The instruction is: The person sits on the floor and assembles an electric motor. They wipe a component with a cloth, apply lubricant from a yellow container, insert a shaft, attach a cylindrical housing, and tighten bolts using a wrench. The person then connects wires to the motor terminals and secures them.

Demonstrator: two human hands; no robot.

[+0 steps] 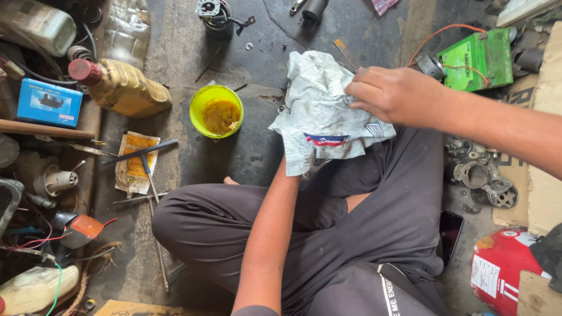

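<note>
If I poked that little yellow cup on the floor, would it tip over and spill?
Probably not easily: the yellow cup looks short and wide, sitting flat on the floor. It likely feels light, being small and seemingly plastic. The orange-yellow paste inside looks thick, so it would probably stay put rather than slosh, and might be slippery.

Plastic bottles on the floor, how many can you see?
4. Clear bottle top left, crumpled one beside it, amber red-capped bottle by the yellow tub, pale bottle bottom left. Clutter may hide more.
</note>
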